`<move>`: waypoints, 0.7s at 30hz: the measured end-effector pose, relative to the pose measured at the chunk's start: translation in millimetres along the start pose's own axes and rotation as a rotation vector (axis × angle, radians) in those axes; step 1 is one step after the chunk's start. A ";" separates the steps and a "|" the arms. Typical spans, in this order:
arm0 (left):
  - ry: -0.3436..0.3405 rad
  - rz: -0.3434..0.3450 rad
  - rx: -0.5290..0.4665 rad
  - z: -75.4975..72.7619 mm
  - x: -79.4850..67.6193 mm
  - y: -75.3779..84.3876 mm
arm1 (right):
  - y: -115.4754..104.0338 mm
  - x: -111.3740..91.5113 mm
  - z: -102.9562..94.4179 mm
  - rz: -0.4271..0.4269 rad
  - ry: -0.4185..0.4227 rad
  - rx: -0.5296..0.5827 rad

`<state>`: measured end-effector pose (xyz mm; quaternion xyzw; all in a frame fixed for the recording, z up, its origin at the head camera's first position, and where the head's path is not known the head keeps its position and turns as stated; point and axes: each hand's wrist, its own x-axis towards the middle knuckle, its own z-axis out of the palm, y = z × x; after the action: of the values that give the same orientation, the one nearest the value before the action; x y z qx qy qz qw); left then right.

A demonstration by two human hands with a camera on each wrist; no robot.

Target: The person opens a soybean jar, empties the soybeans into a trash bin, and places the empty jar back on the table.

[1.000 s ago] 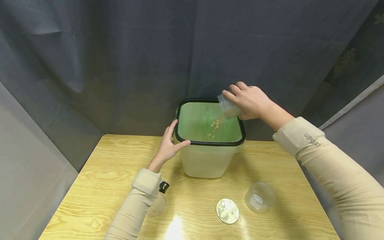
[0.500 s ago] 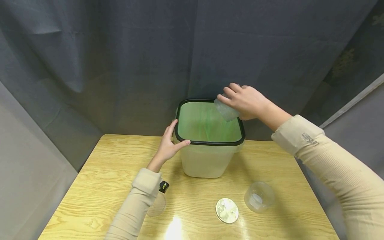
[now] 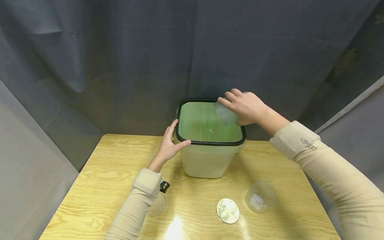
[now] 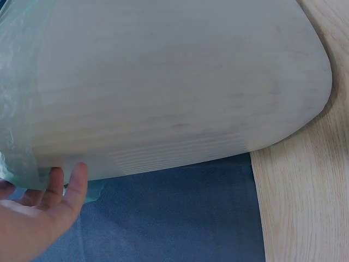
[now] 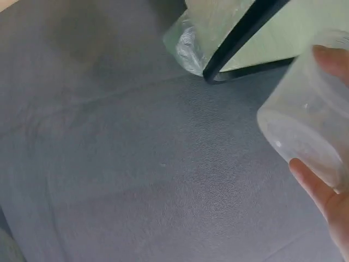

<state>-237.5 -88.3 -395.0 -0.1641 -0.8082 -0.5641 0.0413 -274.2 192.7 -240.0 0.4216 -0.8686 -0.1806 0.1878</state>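
Note:
A pale trash bin [image 3: 205, 161] stands on the table with a black rim and a thin green bag lining it. My left hand [image 3: 168, 146] holds its front left corner, thumb over the front of the rim and fingers along the side; in the left wrist view the fingers [image 4: 76, 183] lie against the bag and wall. Over the bin's right side, my right hand [image 3: 244, 106] grips a clear plastic jar [image 3: 226, 115], tipped with its mouth towards the inside. A few small pale bits [image 3: 211, 131] show below it, against the green lining.
On the table [image 3: 114, 166] in front of the bin lie a round shiny lid [image 3: 227, 211] and a clear round container [image 3: 260, 197]. A clear disc [image 3: 157, 205] sits partly under my left forearm. Dark cloth [image 3: 144, 66] hangs close behind the bin.
A stream of pale bits fell from the jar a second ago; now only a few show. The right hand with the jar has shifted slightly left and down. The left hand stays put.

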 end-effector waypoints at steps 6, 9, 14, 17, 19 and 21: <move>0.007 0.002 -0.005 0.8 -1.5 0.5 | -0.3 -0.6 1.2 0.039 0.046 -0.001; 0.007 -0.002 -0.005 0.9 -1.8 0.7 | 0.8 -3.2 -0.9 0.082 0.089 0.081; -0.006 0.000 -0.013 -2.1 -7.1 18.1 | 0.4 -10.9 -1.8 0.183 0.140 0.235; -0.012 -0.007 -0.018 -5.4 -13.3 36.5 | 0.0 -15.2 -2.2 0.235 0.144 0.285; -0.014 -0.004 -0.015 -6.3 -15.8 43.2 | -0.6 -18.9 -3.5 0.275 0.145 0.328; -0.013 -0.004 -0.016 -6.5 -16.0 42.9 | -1.0 -22.3 -4.7 0.308 0.158 0.380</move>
<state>-209.9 -84.6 -358.2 -0.1663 -0.8043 -0.5694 0.0338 -258.5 209.2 -240.3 0.3246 -0.9236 0.0503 0.1976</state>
